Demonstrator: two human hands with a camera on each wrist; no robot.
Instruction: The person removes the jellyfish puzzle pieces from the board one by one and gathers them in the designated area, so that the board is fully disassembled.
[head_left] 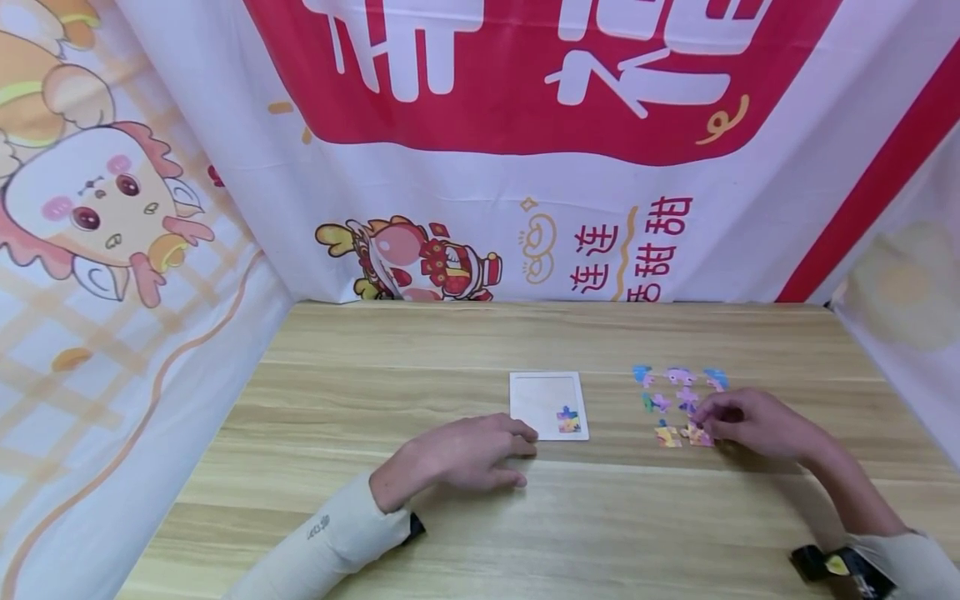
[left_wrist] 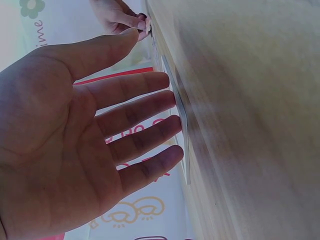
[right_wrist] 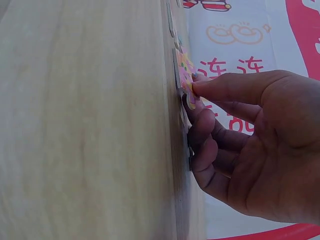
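A person sits at a pale wood-grain tabletop (head_left: 420,533) enclosed by white printed cloth walls with red panels and cartoon dragons (head_left: 112,208).

The right hand (head_left: 750,425) rests at about 3 o'clock on the tabletop, over the near edge of a cluster of small loose jigsaw pieces in pink, purple and blue (head_left: 678,392). Its thumb and forefinger pinch one pink-and-yellow jigsaw piece (right_wrist: 187,75) at the 6 o'clock end of that cluster; in the right wrist view this piece is tilted up off the wood, with the other fingers curled beneath it against the surface. So the right grip is grasping that piece.

The left hand (head_left: 468,450) lies near the middle of the tabletop, palm down, fingers straight and slightly spread, its grip released and holding nothing. Its fingertips (left_wrist: 167,100) reach the near left corner of a flat white rectangular puzzle tray (head_left: 543,400); whether they press on it or only touch its edge cannot be told. One colourful jigsaw piece (head_left: 568,419) already sits in the tray's near right corner, at roughly 5 o'clock within the frame.

The tray lies between the two hands, with the loose pieces to its 3 o'clock side, apart from it.
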